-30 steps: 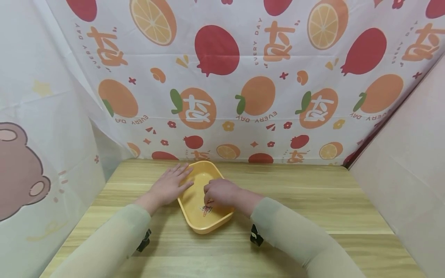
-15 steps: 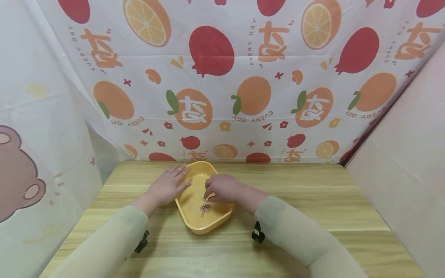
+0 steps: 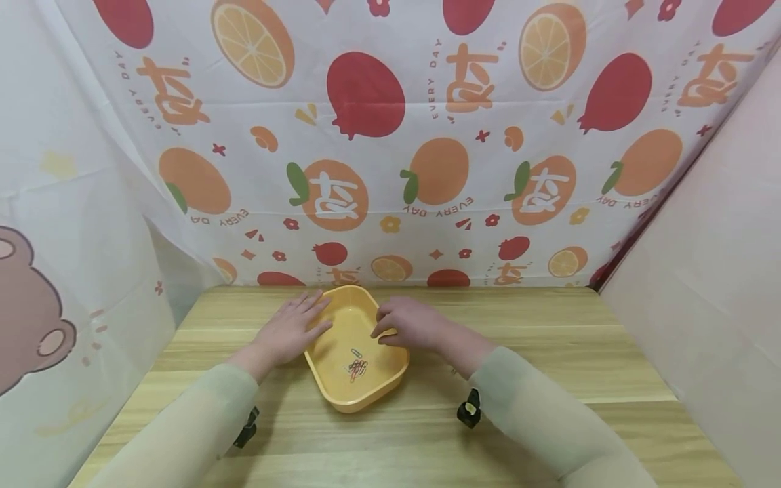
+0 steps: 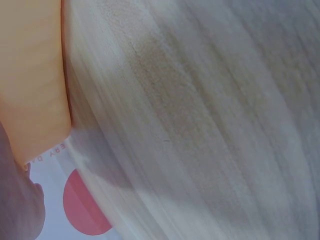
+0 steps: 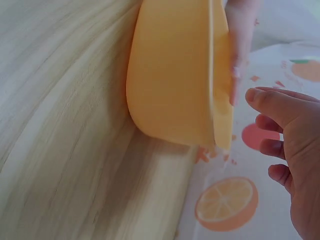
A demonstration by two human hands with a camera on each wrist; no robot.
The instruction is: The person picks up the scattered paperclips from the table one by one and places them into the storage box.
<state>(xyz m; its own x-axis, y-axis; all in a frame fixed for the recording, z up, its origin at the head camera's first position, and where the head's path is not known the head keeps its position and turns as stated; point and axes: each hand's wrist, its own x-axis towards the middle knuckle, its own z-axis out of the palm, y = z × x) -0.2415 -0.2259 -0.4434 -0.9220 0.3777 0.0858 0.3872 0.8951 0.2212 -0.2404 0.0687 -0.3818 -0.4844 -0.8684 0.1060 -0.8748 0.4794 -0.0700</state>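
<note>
Fingers straight and spread on the left hand (image 3: 297, 330), laid over the left rim of the yellow tray (image 3: 352, 325), gripping nothing. Fingers loosely bent on the right hand (image 3: 411, 325), over the tray's right rim; in the right wrist view, thumb and forefinger close together with nothing visible between, though impossible to tell if touching. From the left wrist view, little more than the tray's outer wall and a sliver of hand.

Inside the tray, toward its near end, a small heap of paper clips (image 3: 357, 369), reddish ones among darker and paler ones, seemingly overlapping. Just beyond the heap, farther up the tray floor, a lone clip (image 3: 356, 353), apart from the bulk of the others and touching neither hand. To the right of the tray, on the wooden table (image 3: 531, 322), just beside the right wrist, a tiny object (image 3: 453, 371), too small to name.

As a judgement on progress: somewhere partway, exact share impossible to tell. Apparently done: one clip set apart from the heap. Apparently left: the bunched clips near the tray's near end, too small to count. Uncertain: any part of the tiny object in this work.
</note>
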